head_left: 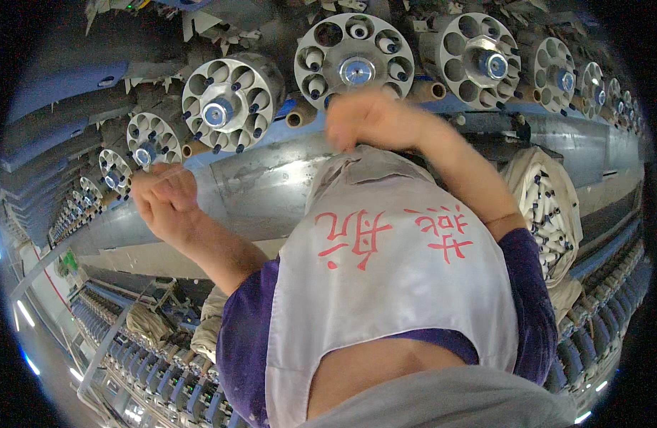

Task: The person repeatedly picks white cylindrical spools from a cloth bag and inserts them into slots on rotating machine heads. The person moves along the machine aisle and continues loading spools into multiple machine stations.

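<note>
While the right hand point(365, 120) is hovering, blurred, in front of the near rim of the large central round magazine point(356, 71), its fingers are curling inward, and I cannot tell whether they are pinching anything or touching the rim. The magazine is standing on the far side of the scene, its ring of round slots holding pale bobbins point(314, 60) with dark tips. To the left, the left hand point(168, 194) is hanging just on the near side of a smaller-looking magazine point(154, 135); its fingers are bending together toward the palm, though I cannot tell whether they are clamping on something. Another magazine point(218, 114) is sitting between the two hands, and a brown tube point(298, 118) is lying just left of the right hand. A metal panel point(261, 182) is stretching along the near side of the magazines. On the right, a cloth bag point(574, 239) is holding many more bobbins, while a white apron point(393, 303) is covering the person's front.
</note>
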Tool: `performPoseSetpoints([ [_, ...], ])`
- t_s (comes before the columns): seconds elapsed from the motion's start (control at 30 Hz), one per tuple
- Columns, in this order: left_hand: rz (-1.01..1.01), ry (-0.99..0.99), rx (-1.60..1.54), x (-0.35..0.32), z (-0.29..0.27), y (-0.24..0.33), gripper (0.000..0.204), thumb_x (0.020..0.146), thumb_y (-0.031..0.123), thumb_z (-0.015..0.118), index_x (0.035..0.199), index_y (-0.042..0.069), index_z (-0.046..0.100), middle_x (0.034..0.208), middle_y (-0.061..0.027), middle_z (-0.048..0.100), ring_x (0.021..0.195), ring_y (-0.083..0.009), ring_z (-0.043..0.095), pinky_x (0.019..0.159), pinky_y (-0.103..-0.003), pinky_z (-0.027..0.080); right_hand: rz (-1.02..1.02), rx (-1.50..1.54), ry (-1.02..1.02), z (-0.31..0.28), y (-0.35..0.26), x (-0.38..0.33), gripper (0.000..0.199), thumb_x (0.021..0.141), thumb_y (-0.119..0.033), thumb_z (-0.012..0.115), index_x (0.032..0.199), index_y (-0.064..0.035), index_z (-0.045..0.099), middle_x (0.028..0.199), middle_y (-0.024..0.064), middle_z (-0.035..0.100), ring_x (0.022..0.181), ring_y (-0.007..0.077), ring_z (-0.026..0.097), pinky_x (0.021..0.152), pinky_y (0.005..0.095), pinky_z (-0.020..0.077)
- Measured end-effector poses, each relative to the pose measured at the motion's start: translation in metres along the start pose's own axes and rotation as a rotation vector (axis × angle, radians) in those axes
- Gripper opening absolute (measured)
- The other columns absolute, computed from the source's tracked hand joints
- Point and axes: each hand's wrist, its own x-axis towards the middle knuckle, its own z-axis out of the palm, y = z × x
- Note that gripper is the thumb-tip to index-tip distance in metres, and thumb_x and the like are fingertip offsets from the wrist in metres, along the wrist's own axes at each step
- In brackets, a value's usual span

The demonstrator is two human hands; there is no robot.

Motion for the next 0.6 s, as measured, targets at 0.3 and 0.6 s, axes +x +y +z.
performPoseSetpoints([
  [0.3,-0.999,0.002,0.355,-0.033,0.028,-0.207,0.041,0.086,0.022,0.054,0.122,0.004,0.043,0.094,-0.0092,0.059,0.079,-0.0184,0.059,0.066,-0.030,0.049,0.275,-0.896,0.581,-0.041,0.075,-0.029,0.041,0.082,-0.017,0.055,0.122,-0.0141,0.047,0.121,0.0125,0.049,0.111,0.0271,0.047,0.096,0.0381,0.0353],
  [0.6,-0.927,-0.489,1.132,0.072,0.101,-0.182,0.023,0.088,0.018,0.044,0.092,0.000,0.058,0.071,-0.0090,0.061,0.067,-0.0163,0.061,0.062,-0.029,0.046,-0.199,0.174,1.216,-0.009,0.061,-0.309,0.033,0.086,-0.017,0.052,0.116,-0.0055,0.050,0.104,0.0085,0.059,0.091,0.0158,0.058,0.076,0.0278,0.0474],
])
